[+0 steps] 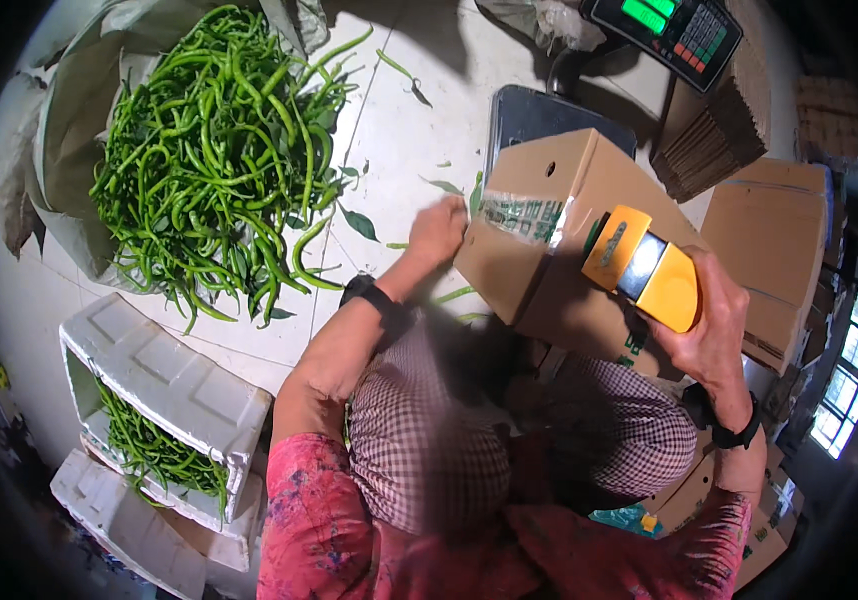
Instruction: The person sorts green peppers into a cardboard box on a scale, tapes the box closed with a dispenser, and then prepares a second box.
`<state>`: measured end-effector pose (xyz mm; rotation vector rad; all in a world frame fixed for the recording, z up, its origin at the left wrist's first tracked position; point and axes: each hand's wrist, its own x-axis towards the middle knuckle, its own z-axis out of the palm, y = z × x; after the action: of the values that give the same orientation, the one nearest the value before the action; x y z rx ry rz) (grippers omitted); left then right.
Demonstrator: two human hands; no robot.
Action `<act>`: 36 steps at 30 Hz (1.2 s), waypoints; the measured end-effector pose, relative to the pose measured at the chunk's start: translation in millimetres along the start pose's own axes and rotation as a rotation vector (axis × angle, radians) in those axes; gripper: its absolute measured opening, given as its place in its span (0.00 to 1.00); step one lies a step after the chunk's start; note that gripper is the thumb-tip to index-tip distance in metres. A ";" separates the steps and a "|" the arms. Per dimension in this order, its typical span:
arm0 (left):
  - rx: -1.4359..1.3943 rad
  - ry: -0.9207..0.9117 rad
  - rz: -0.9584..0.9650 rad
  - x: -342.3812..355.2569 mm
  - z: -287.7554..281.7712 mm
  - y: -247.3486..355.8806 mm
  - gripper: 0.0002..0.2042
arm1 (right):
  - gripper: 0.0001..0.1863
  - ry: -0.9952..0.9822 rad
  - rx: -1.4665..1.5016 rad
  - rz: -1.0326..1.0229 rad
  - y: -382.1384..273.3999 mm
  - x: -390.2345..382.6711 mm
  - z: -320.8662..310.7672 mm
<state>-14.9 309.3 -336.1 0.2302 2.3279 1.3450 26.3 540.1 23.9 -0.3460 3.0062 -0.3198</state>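
Observation:
My left hand (439, 232) is at the left end of a cardboard box (514, 255), its fingers curled against it and partly out of sight. My right hand (709, 310) grips a yellow tape dispenser (649, 270) over the box's right side. A strip of printed clear tape (519, 212) lies on the box. Behind the box is the dark platform (529, 115) of a scale, with a lit display unit (664, 30) at the top right.
Long green peppers (214, 165) are piled in an opened sack (59, 150) at the left, above a foam box (149, 360) holding more. Stray leaves lie on the tiled floor (389, 150). Folded cartons (709, 130) and a large flat box (759, 255) stand right.

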 end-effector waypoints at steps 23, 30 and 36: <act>-0.411 0.188 0.009 27.3 -19.2 95.0 0.25 | 0.27 0.077 0.203 0.012 20.5 -9.5 -2.3; -0.046 0.214 0.355 5.5 -60.8 246.1 0.30 | 0.28 0.172 0.296 -0.102 33.4 -17.7 -4.5; 0.178 0.120 0.142 1.4 -68.8 262.3 0.32 | 0.25 0.116 0.345 -0.126 44.9 -27.9 -17.2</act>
<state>-66.4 390.7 -82.5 0.3858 2.5776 1.2470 41.6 592.7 32.9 -0.4973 2.9644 -0.8834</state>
